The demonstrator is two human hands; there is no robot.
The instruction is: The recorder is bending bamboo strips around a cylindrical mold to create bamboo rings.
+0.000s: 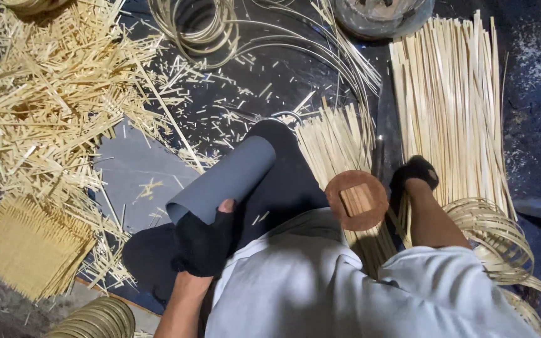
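At nine o'clock lay loose bamboo offcuts (45, 106), with a woven square mat (29, 247) at eight. The left hand (205, 241), in a black fingerless glove, was closed on the lower end of a rolled grey sheet (226, 178) near centre. A round brown disc (356, 200) sat at four o'clock. The right hand (413, 174), gloved, rested on long bamboo strips (449, 106) at two; its grip could not be determined.

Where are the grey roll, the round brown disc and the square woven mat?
grey roll (230, 178), head view, middle of its curved side.
round brown disc (356, 200), head view, centre of its top face.
square woven mat (29, 247), head view, middle of the weave.
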